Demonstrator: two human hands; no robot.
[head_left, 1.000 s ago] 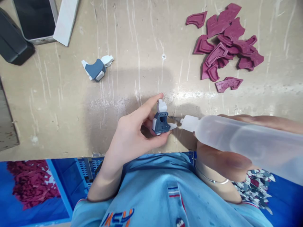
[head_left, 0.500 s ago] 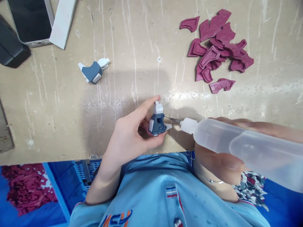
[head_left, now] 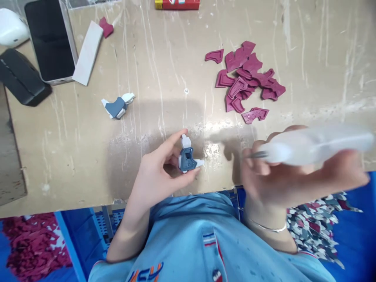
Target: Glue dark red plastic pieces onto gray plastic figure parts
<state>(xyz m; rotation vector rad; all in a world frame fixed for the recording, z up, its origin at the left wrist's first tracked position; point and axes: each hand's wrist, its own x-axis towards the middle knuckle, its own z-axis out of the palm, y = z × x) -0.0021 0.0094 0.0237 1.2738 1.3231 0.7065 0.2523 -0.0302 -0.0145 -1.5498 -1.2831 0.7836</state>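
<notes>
Bottle [head_left: 317, 145] right of held part [head_left: 185, 163], phone [head_left: 52, 41] left

A workshop, by the look of its scuffed, streaked workbench [head_left: 73, 156] strewn with maroon molded pieces [head_left: 236, 87], a needle-tipped bottle [head_left: 311, 145] above it, and blue bins [head_left: 69, 239] below its edge heaped with small maroon, gray and white parts [head_left: 314, 229].

Left hand [head_left: 157, 172] has a little blue-and-white piece [head_left: 186, 159] pinched, hollow side showing. Right hand [head_left: 305, 186] is gripping a squeeze bottle [head_left: 317, 145], kinda blurry, nozzle well apart from the piece. Bunch of maroon parts [head_left: 238, 87] heaped on the table [head_left: 73, 156] too.
</notes>
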